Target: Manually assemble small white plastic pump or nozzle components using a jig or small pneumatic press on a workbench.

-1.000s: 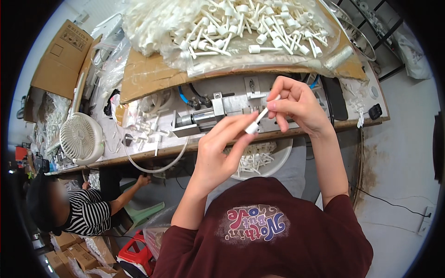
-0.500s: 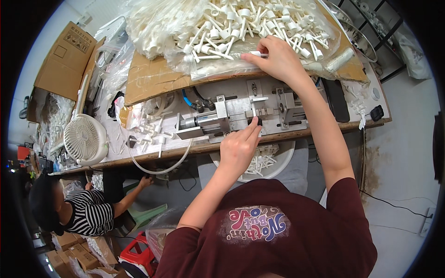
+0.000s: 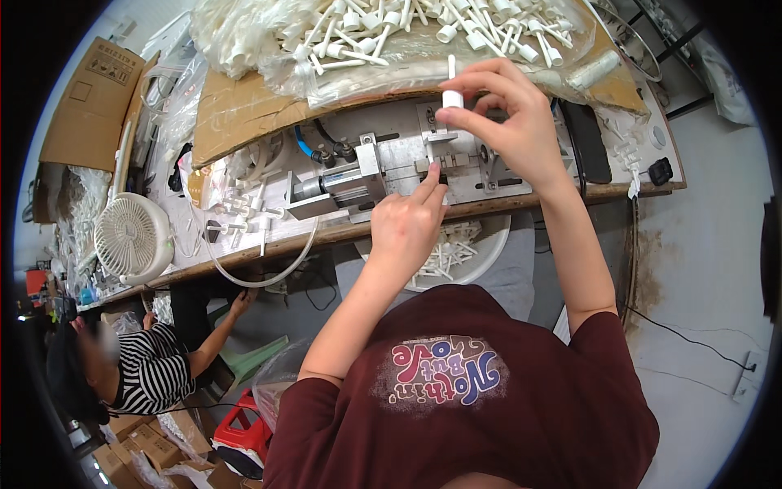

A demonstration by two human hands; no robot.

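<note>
In my right hand [image 3: 515,122], between thumb and fingers, is a white plastic capped stem [image 3: 453,99], held upright with its wide cap down and thin stem up. It hangs above the metal bench fixture [image 3: 371,163]. My left hand [image 3: 405,232] reaches in from below with its index and middle fingers stretched out. Its fingertip touches the fixture's middle, at the lower end of a white stem-like piece [image 3: 431,150] standing there. A dark part beneath that fingertip is mostly covered. Beyond the fixture lies a heap of similar white capped stems [image 3: 383,33] on clear plastic.
A cardboard sheet [image 3: 232,114] overhangs the fixture's back. White pieces [image 3: 244,208] and a looped clear hose [image 3: 273,283] lie left, beside a fan [image 3: 134,239]. A bowl of white pieces [image 3: 501,244] sits below the bench edge. Another person [image 3: 155,367] sits at lower left.
My right hand has drawn back from the heap toward me, bringing a capped stem that now stands upright in its fingers. My left fingers stay at the fixture. The view has shifted slightly.
</note>
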